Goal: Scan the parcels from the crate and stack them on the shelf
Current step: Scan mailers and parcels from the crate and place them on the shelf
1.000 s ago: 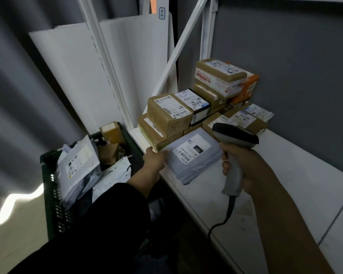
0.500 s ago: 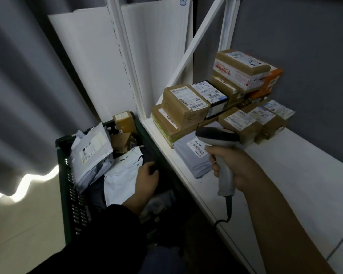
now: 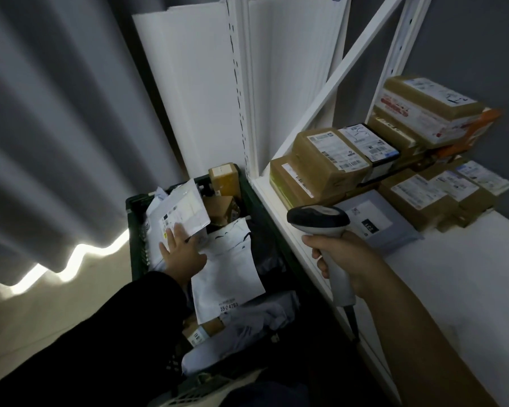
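- Right hand (image 3: 344, 259) wrapped round the scanner (image 3: 318, 220), one unit, head over the shelf edge.
- Left hand (image 3: 182, 251) has left the shelf and dropped into the crate (image 3: 135, 230). Fingers are spread flat on a labelled bag (image 3: 182, 210), no grip yet.
- Read: last parcel done, next pick starting.
- In the crate: three cartons (image 3: 224, 177) visible, at least four soft bags, rest buried.
- Shelf (image 3: 467, 289): one grey mailer (image 3: 376, 221) released, lying flat. Roughly nine boxes (image 3: 329, 154) stacked behind it.

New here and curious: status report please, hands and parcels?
Left hand flat on labelled white mailer in crate. Right hand grips scanner. Grey mailer lies on shelf. Nothing in the way.
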